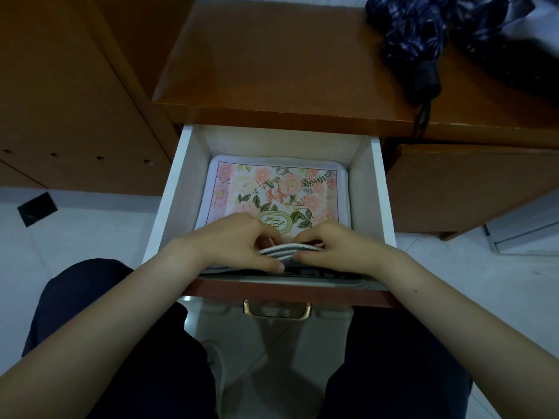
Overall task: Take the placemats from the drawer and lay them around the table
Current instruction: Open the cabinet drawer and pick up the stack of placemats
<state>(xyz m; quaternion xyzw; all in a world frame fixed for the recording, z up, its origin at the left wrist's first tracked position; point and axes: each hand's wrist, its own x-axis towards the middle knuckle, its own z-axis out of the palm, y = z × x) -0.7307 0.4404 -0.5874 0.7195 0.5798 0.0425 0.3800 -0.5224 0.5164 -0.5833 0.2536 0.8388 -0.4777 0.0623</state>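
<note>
both hands' fingers (273,237) pinch the placemats (272,189) edge inside the open drawer (181,189).

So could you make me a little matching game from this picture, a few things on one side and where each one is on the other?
Things:
1. placemats
2. umbrella
3. brass handle
4. hands (left hand, right hand)

Places:
A. on the wooden desktop, far right
B. on the drawer's front
C. stacked inside the open drawer
D. pinching the stack's near edge

Pairs: 1-C, 2-A, 3-B, 4-D
</note>
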